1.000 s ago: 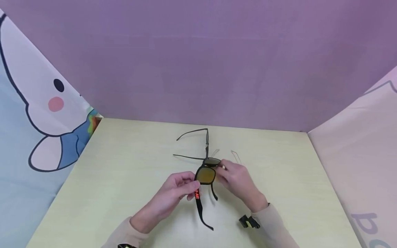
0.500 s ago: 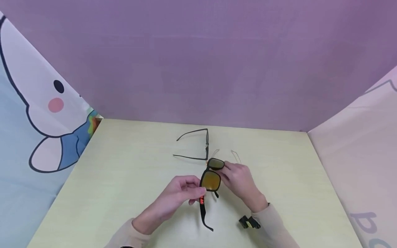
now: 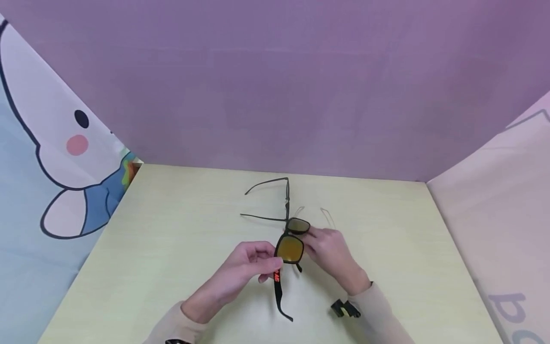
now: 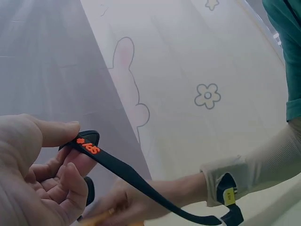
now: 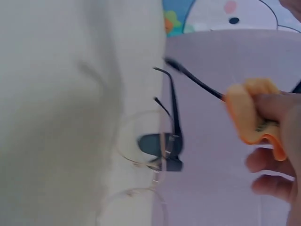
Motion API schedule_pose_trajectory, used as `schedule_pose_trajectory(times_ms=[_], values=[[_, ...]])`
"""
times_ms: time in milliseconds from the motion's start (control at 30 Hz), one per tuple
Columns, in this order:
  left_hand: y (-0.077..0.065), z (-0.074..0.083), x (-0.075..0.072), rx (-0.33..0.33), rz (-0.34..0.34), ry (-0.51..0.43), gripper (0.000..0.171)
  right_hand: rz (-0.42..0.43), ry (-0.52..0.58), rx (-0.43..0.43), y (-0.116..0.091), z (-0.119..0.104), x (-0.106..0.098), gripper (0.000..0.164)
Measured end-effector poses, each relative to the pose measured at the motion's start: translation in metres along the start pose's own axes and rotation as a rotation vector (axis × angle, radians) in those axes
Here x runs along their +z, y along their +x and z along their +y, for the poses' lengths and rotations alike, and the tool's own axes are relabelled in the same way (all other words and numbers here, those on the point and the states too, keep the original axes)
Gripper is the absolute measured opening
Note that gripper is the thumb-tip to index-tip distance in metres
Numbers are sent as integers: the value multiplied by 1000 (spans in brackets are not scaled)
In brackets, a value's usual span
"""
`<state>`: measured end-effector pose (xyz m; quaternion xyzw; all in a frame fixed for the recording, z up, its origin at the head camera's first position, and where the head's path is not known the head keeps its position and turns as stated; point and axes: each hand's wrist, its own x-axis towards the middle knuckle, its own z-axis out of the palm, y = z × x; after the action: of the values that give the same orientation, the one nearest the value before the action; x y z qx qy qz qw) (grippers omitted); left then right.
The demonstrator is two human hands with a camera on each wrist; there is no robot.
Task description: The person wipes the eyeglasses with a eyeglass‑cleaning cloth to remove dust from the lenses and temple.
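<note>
Black-framed sunglasses [image 3: 290, 248] with amber-tinted lenses are held over the table, one temple pointing down toward the front. My left hand [image 3: 240, 272] pinches them near the hinge, beside orange lettering on the temple. At the other lens is my right hand [image 3: 333, 251]. In the right wrist view its thumb and fingers grip an orange cloth [image 5: 247, 113] against the sunglasses, a dark temple sticking out past it. The head view hides the cloth behind the hand and lens.
Dark glasses [image 3: 287, 210] lie unfolded behind the sunglasses. Thin wire-rimmed glasses [image 5: 162, 146] lie near my right hand, partly hidden in the head view. A pale table [image 3: 180, 205] is bordered by a purple back panel [image 3: 275, 95] and printed side panels.
The sunglasses have tilted so their lenses face up more, shifting slightly right and then a little back. My left hand follows them; my right hand stays at the far lens.
</note>
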<state>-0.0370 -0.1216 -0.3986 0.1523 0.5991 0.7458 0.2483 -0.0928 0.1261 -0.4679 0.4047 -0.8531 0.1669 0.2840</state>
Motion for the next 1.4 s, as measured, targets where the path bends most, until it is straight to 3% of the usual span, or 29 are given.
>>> schedule_pose_trajectory(times_ms=[67,133,333,400,467,533,667,767,833,1000,1067,1167,1333,1400], values=[[0,0,0,5,-4,-1,18,63,-3,-2,2,3,-2,13],[-1,0,0,21,-3,-7,21,56,15,-14,1,2,-2,11],[-2,4,-5,61,17,-13,11,-222,108,-27,-11,-7,6,14],[-2,4,-6,55,14,-16,10,-265,108,-27,-13,-8,8,16],[-1,3,-5,32,10,-18,9,-240,96,-17,-12,-8,8,16],[-1,1,-4,15,-5,-17,9,-161,66,-8,-9,-6,5,19],[-2,-3,0,1,-27,-4,27,10,29,14,-2,-1,1,20],[-2,-4,0,20,-21,6,33,41,29,4,-2,0,3,19],[-3,-3,-1,42,-9,16,32,-10,42,-2,-5,-2,5,16],[-4,1,-6,105,3,41,27,-284,142,43,-13,-10,10,9],[-3,1,-6,112,-1,36,29,-335,161,57,-14,-10,11,6],[-1,0,-4,99,-15,18,32,-257,133,51,-10,-6,9,6],[1,-1,2,68,-37,18,31,32,87,51,-1,5,4,11],[2,-1,3,69,-39,27,30,106,99,46,0,6,3,10]])
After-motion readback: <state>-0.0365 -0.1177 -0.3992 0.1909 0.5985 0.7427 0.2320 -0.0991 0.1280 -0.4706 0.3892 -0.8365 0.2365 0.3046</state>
